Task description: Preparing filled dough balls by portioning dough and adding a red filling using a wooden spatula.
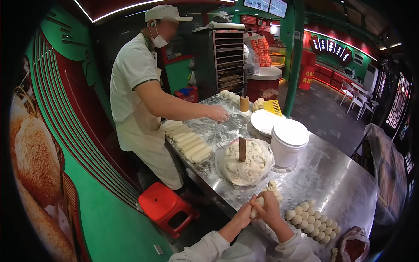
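At the near edge of the steel table, my left hand and my right hand come together around a piece of pale dough. My fingers cover much of it. More dough lies on the table just beyond my right hand. Several small dough balls sit in rows to the right of that hand. Farther in, a bowl lined with clear plastic holds a large mound of speckled pale filling or dough, and a flat brown stick stands upright in it.
A white lidded bucket stands beside a flour-filled bowl and a yellow scraper. Flattened dough strips lie along the left edge. A masked co-worker reaches over the table. A red stool is below; a plastic bag sits near right.
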Demonstrator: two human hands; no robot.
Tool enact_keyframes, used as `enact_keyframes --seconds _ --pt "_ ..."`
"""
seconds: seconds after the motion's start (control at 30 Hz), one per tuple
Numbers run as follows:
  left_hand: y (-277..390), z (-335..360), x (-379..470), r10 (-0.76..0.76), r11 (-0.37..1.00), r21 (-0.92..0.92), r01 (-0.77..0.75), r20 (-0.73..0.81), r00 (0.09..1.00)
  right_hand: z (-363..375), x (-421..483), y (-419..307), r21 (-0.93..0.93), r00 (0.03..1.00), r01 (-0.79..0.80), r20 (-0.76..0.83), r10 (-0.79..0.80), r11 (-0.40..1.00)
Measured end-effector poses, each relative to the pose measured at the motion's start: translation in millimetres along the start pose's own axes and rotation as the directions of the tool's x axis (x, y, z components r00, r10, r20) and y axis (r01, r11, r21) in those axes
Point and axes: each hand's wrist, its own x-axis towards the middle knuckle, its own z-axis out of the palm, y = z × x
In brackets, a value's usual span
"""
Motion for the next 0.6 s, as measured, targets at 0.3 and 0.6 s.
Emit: enact_keyframes --seconds 0.3,0.6 --pt "-3 6 -18 0.15 0.922 0.374 -0.105 -0.093 0.984 11 20 22 -0.151 0.964 -0.219 0.117 0.238 0.964" --pt "3 9 -5 0.152 0.945 0.312 -0.101 -0.144 0.978 -11 -21 20 0.056 0.975 0.145 0.165 -0.152 0.988"
